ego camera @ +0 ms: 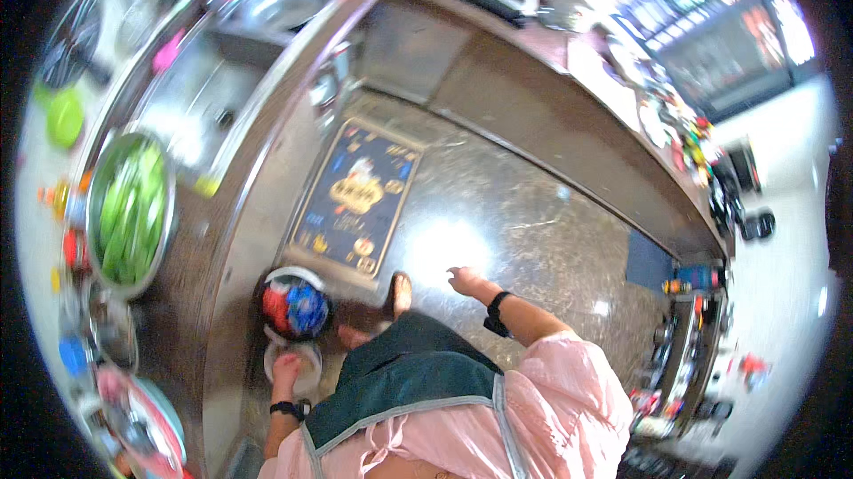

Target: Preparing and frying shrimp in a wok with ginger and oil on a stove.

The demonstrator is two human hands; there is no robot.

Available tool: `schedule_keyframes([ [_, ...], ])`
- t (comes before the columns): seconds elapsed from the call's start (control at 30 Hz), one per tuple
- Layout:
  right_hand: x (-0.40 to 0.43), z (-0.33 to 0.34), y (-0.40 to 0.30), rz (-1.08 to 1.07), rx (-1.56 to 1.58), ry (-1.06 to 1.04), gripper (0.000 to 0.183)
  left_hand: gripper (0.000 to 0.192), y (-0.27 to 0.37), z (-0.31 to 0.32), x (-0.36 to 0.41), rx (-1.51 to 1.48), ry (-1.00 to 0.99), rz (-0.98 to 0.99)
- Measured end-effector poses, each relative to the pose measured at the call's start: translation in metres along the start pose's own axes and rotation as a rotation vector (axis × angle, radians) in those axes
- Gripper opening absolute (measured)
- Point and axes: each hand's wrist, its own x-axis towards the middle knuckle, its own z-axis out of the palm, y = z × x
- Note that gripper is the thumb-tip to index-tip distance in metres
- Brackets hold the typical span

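My left hand (286, 371) hangs low at my left side, in front of the opening of a pale round bucket (311, 386). Its fingers look curled, but blur hides whether anything is in them. Just beyond that bucket stands a bin (298, 304) filled with red and blue plastic. My right hand (468, 281) is held out over the glossy stone-patterned floor (520, 226), touching nothing, its fingers partly spread and nothing visible in it. Both wrists wear dark bands.
Along the left counter are a metal bowl of green vegetables (130, 212), a sink (193, 99) and a pink-rimmed basin (150, 416). A dark printed mat (356, 196) lies ahead. Another counter (533, 99) runs across the far side, and a loaded shelf rack (686, 352) stands right.
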Motion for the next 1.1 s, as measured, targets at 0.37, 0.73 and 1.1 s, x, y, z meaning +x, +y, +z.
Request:
schedule_keyframes([
  [0.37, -0.245, 0.100, 0.368, 0.333, 0.140, 0.132, 0.035, 0.022, 0.265, 0.294, 0.095, 0.340, -0.402, 0.252],
  [0.73, -0.281, 0.008, 0.490, 0.813, 0.886, 0.409, 0.041, 0.027, 0.455, 0.686, 0.101, 0.527, -0.567, 0.423],
  [1.1, -0.256, -0.229, 0.706, 0.794, 0.745, 0.912, 0.036, 0.027, 0.612, 1.172, 0.059, 0.620, -1.022, 0.340],
])
